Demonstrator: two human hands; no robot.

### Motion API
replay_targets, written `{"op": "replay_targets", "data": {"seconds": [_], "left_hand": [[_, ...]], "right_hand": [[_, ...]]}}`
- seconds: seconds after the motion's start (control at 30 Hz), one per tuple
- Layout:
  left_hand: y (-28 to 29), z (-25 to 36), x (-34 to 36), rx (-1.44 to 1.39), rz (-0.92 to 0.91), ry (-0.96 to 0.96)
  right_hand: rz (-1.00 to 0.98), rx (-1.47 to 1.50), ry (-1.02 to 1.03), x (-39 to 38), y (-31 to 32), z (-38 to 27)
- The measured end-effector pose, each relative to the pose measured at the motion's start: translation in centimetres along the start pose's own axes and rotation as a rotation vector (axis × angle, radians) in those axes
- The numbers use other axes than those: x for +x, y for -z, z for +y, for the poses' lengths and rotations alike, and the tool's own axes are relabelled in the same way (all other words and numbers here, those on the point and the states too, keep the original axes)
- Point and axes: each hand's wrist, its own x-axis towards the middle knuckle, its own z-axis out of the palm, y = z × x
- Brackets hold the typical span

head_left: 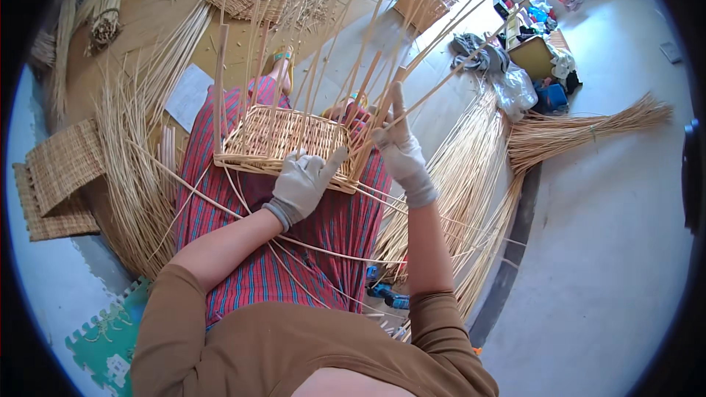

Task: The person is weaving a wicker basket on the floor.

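Brown fabric of the person's top (309, 342) fills the foreground. Beyond, the left hand (300, 185), pale-gloved, lies over the near rim of a rectangular tan wicker basket (257, 131); the right hand (403, 153), likewise gloved, points upward by its right-hand stakes. Whether either grips cannot be told. The basket rests above red striped cloth (294, 279) on the lap, between long straw-coloured reeds (460, 176).

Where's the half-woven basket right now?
In the head view, the half-woven basket sits just left of the middle, over the red striped cloth covering the person's legs, with the left hand at its near edge.
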Motion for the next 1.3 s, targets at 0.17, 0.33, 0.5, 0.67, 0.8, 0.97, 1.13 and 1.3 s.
{"op": "replay_targets", "data": {"seconds": [0.17, 0.33, 0.5, 0.67, 0.8, 0.97, 1.13, 1.3], "left_hand": [[-0.1, 0.1, -0.1, 0.113, -0.112, 0.008], [0.0, -0.5, 0.3, 0.027, -0.044, -0.057], [2.0, -0.4, 2.4, -0.186, -0.125, 0.067], [3.7, -2.2, 5.1, -0.258, -0.206, 0.121], [4.0, -0.5, 5.8, 0.209, -0.002, 0.079], [3.3, -0.3, 6.4, 0.008, -0.081, 0.019], [2.4, -2.2, 5.6, -0.082, -0.122, -0.142], [3.7, -1.0, 6.1, -0.170, -0.283, 0.020]], "right_hand": [[0.093, -0.305, -0.019, 0.6, -1.7, -0.6], [0.537, -0.844, 0.214, 0.3, -3.3, 1.2], [0.423, -0.619, -0.053, -1.7, -2.6, -0.2], [0.040, -1.503, 0.193, -5.5, -1.8, 0.1], [-0.053, -1.391, 0.193, -3.5, 0.2, 1.0], [-0.096, -1.396, 0.321, -3.0, 0.8, 2.0], [-0.181, -1.374, 0.264, -3.1, 0.9, 3.4], [-0.099, -1.277, 0.289, -4.2, 0.7, 3.4]]}}
